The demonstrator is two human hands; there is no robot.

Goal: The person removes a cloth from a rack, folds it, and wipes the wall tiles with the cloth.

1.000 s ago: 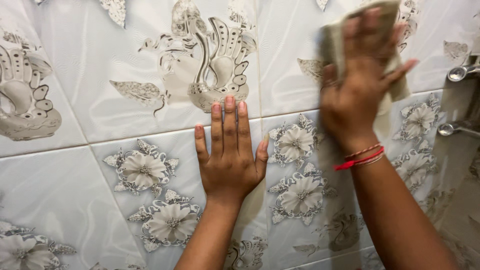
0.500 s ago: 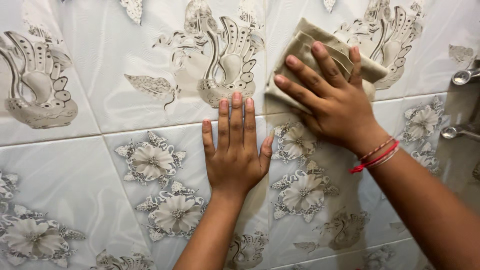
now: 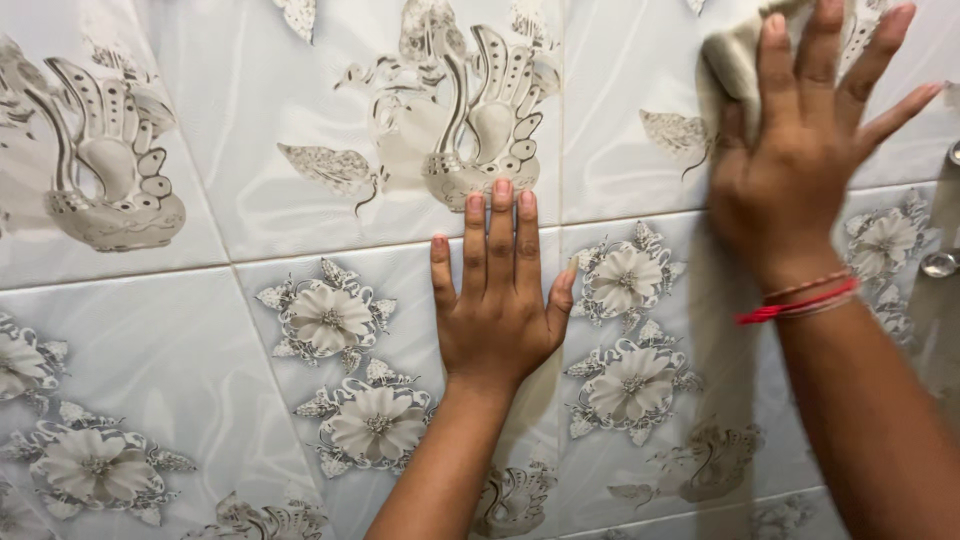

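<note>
Glossy white ceramic wall tiles, printed with grey swans and flowers, fill the view. Taking the central swan motif as landmark: just below it the left hand lies flat on the tile, fingers together and thumb out, gripping nothing. To the swan's right, the right hand, fingers spread, presses a folded beige cloth against the tile; 2 thread bands, red and pale, circle its wrist. The step looks like wiping the wall; the next stroke calls for steady pressure. Most of the cloth is hidden under the palm, and metal fittings far right are cut off.
</note>
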